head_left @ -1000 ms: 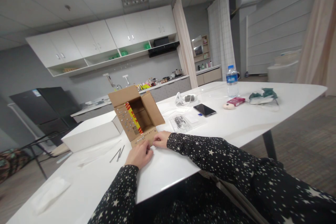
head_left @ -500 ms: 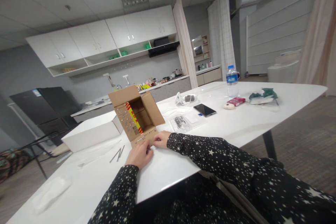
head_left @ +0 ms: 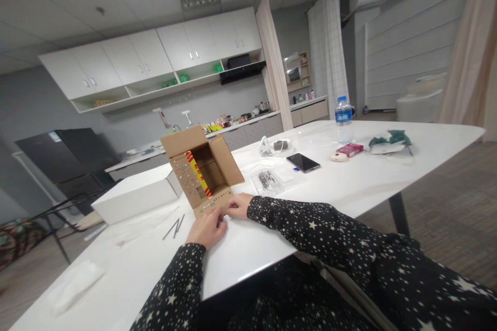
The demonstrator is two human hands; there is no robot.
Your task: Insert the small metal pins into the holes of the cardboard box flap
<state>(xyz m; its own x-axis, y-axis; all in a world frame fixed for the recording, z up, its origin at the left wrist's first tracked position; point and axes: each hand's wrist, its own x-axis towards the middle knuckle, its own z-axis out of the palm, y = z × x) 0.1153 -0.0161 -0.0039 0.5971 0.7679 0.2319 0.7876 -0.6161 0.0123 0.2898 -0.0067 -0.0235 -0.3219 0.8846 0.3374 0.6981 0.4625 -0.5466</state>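
An open cardboard box (head_left: 185, 186) lies with its mouth towards me, flaps spread and a yellow-red tape strip down one side. Small pale and dark bits dot its left flap, with a row of them along the lower flap (head_left: 212, 204). My left hand (head_left: 207, 228) rests at that lower flap's near edge, fingers curled together. Close by on the right, my right hand (head_left: 238, 206) is closed in a pinch at the same edge. Whatever the fingertips hold is hidden or too small to name. Left of my hands lie a few thin dark sticks (head_left: 174, 226).
Behind the box stands a white box (head_left: 135, 194). To the right are a clear plastic packet (head_left: 269, 181), a phone (head_left: 303, 162), a white corded device (head_left: 277, 146), a water bottle (head_left: 343, 121) and a red packet (head_left: 350, 150). A crumpled white bag (head_left: 75, 284) lies front left.
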